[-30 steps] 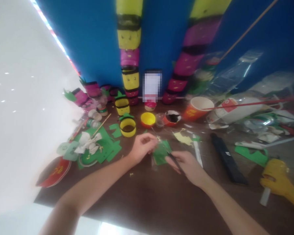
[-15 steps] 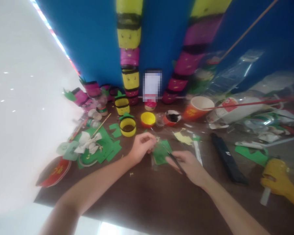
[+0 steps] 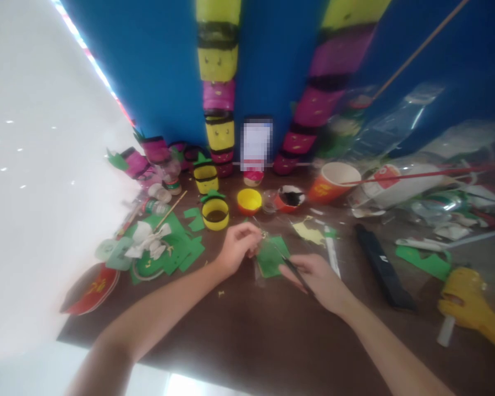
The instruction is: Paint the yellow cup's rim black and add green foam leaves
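My left hand [image 3: 241,247] is closed in a pinch, with a small pale-yellow piece [image 3: 264,235] at its fingertips. A slim dark tool with a thin pointed tip [image 3: 295,269] is gripped in my right hand [image 3: 319,280]. That tip points up and left, over a green sheet [image 3: 274,256] between my hands. The sheet lies on the dark brown table; the left fingers hover at its upper left edge. Blur hides whether the tool is tweezers or a knife.
Yellow cups with black bands [image 3: 215,214] stand behind my left hand. Green scraps [image 3: 190,253] and a red bowl [image 3: 93,289] lie left. A ruler [image 3: 332,253], black case [image 3: 383,269] and yellow object [image 3: 462,297] are right. Behind are a paper cup [image 3: 334,181] and clear plastic bottles.
My left hand and the small yellow piece have shifted very slightly left. The right hand keeps its hold on the dark tool, almost unmoved.
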`<action>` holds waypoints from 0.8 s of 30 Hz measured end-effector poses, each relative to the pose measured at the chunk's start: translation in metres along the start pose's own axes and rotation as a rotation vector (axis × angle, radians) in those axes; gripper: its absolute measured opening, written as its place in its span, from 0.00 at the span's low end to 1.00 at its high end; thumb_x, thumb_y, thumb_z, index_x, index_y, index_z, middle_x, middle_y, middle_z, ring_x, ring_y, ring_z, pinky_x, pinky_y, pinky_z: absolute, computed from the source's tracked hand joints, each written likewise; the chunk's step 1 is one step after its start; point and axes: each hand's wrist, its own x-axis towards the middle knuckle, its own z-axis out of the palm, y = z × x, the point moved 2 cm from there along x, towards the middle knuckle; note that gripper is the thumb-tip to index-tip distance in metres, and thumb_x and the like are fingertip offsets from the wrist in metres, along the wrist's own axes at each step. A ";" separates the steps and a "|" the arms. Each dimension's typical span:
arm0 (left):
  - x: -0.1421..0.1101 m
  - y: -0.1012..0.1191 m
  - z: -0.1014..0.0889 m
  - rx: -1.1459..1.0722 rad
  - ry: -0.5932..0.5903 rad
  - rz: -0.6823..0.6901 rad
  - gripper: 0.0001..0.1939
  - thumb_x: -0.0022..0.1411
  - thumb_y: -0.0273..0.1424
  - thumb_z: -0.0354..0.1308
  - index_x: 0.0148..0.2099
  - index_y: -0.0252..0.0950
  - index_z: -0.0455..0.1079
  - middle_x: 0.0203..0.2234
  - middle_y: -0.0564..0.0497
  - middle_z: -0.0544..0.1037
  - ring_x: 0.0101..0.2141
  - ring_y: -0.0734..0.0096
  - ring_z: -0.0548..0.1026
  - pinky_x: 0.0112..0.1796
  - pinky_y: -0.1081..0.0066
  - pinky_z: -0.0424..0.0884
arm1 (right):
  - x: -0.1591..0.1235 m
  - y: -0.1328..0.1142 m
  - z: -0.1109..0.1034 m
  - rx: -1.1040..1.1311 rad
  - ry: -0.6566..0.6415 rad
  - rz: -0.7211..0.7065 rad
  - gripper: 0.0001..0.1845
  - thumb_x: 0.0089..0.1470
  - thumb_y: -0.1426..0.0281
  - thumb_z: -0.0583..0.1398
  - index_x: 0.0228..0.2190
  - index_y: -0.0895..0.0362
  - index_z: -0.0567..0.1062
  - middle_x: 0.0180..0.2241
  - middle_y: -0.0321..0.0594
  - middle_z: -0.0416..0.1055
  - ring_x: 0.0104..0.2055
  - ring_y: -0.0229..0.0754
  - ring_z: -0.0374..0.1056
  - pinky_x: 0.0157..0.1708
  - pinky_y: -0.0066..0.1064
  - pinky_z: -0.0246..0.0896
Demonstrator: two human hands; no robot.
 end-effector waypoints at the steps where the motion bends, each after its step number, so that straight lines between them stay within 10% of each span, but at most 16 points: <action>1: 0.000 0.000 0.000 -0.007 0.001 -0.001 0.07 0.48 0.31 0.59 0.25 0.33 0.65 0.12 0.60 0.64 0.14 0.83 0.61 0.15 0.80 0.54 | 0.000 0.000 0.000 -0.004 0.002 0.001 0.23 0.46 0.54 0.59 0.13 0.56 0.59 0.12 0.29 0.52 0.17 0.31 0.49 0.17 0.26 0.39; 24: 0.000 0.002 0.002 0.028 -0.066 -0.033 0.09 0.48 0.33 0.59 0.24 0.33 0.64 0.11 0.59 0.63 0.14 0.82 0.60 0.17 0.79 0.53 | 0.000 0.000 -0.001 0.117 -0.105 -0.023 0.25 0.48 0.53 0.56 0.13 0.55 0.54 0.11 0.28 0.50 0.16 0.30 0.47 0.17 0.27 0.36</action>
